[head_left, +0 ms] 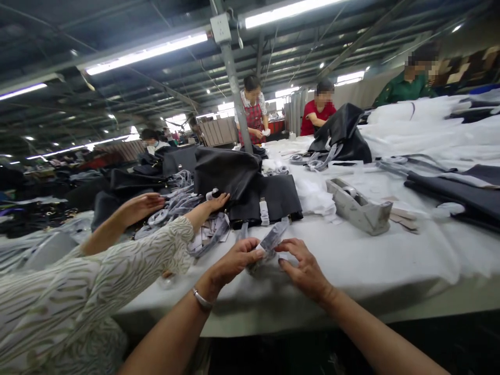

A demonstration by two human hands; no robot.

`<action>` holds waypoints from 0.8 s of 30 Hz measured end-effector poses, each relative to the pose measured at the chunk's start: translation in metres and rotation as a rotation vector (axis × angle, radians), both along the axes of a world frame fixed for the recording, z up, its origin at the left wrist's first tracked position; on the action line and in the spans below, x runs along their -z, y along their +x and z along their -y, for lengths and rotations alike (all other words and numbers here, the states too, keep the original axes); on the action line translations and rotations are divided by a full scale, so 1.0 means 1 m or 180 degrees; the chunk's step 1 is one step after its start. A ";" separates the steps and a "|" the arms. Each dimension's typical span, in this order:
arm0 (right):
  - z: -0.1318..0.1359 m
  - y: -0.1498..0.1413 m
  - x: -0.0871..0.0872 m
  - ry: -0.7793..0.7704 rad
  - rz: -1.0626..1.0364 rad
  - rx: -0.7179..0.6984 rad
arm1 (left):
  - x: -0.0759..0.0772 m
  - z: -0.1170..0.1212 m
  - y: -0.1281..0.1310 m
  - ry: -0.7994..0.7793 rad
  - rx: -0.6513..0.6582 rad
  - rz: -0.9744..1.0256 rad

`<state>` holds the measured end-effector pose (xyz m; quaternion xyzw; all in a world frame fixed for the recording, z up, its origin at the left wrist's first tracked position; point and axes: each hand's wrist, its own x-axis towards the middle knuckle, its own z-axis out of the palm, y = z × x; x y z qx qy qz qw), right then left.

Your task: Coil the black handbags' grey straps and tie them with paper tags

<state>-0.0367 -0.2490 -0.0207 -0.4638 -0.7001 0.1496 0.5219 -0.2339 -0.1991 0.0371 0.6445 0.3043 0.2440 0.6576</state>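
Note:
My left hand [233, 262] pinches one end of a clear plastic packet [269, 243] that lies on the white table cover [363, 260]. Beside the packet's near end, my right hand [303, 268] has its fingers curled, fingertips touching it. A silver bracelet [202, 300] circles my left wrist. Just beyond the packet sits a folded dark garment [269, 198] with a white tag.
A co-worker in a striped sleeve [97, 276] at my left reaches both hands into a pile of packets [183, 208] and dark garments. A grey tape dispenser [357, 205] stands at right. Other people work at the far end, near a metal post [234, 78].

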 end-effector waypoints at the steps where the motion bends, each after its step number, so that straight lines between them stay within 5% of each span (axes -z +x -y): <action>1: 0.000 -0.003 0.000 0.0003 -0.0037 0.0004 | 0.000 -0.001 -0.001 -0.0035 0.0011 0.0031; 8: 0.003 -0.007 0.007 0.0268 -0.0061 0.0265 | 0.007 -0.010 -0.001 -0.0391 0.0087 0.0298; 17: 0.002 -0.026 0.002 -0.0405 0.0330 0.0414 | 0.006 -0.019 -0.001 -0.0548 0.0365 0.0204; 24: 0.004 -0.016 0.005 -0.0631 -0.0152 0.0194 | 0.000 -0.021 0.002 -0.0492 0.0584 -0.0099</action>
